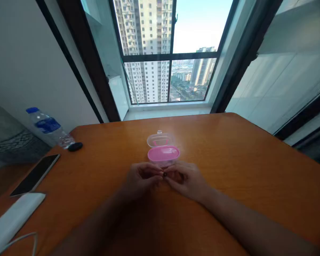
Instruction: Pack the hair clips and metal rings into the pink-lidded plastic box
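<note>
Your left hand and right hand meet above the wooden table, their fingers curled narrow, and the fingertips of both pinch a small dark object, too small to make out. Just beyond your hands sits an open pink plastic case, its clear lid lying farther back. Off to your left lie a white power bank with a cable and a phone, then a black fob beside a water bottle. A window looks out on tower blocks.
</note>
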### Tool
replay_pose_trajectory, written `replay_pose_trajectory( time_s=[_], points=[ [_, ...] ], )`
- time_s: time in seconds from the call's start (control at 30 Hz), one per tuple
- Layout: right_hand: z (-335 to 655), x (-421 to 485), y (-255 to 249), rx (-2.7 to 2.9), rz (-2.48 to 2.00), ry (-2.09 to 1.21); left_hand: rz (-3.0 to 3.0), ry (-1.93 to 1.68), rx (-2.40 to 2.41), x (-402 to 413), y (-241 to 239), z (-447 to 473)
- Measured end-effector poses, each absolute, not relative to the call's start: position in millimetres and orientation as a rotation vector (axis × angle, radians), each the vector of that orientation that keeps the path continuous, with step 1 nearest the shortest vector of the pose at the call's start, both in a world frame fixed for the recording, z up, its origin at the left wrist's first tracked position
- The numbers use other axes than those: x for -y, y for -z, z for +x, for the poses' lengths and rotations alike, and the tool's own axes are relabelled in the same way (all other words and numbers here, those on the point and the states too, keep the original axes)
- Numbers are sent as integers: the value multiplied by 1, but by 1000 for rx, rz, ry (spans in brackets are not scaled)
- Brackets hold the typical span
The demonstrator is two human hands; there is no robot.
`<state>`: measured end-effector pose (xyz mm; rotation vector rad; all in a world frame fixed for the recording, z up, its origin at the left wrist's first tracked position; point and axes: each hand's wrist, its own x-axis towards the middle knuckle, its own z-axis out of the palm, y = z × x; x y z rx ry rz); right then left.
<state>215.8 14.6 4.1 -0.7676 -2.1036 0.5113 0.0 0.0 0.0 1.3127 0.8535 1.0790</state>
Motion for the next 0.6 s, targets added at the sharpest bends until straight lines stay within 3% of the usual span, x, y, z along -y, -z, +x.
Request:
replay_pose_trajectory(
  time_s=[0.13,0.27,0.4,0.6],
  points=[
    [214,-12,-7,2056,-758,-529,1356,-1092,-915,2,0,-2],
    [216,-13,-14,1998,-808,-467,1856,-987,-1080,-1,-8,-23],
    [220,-23,-27,1951,-1006,-364,2274,-806,-1236,-12,-18,-57],
    [214,-59,-55,2127,-1365,-240,2349,-641,-1640,-30,-19,-91]
  ],
)
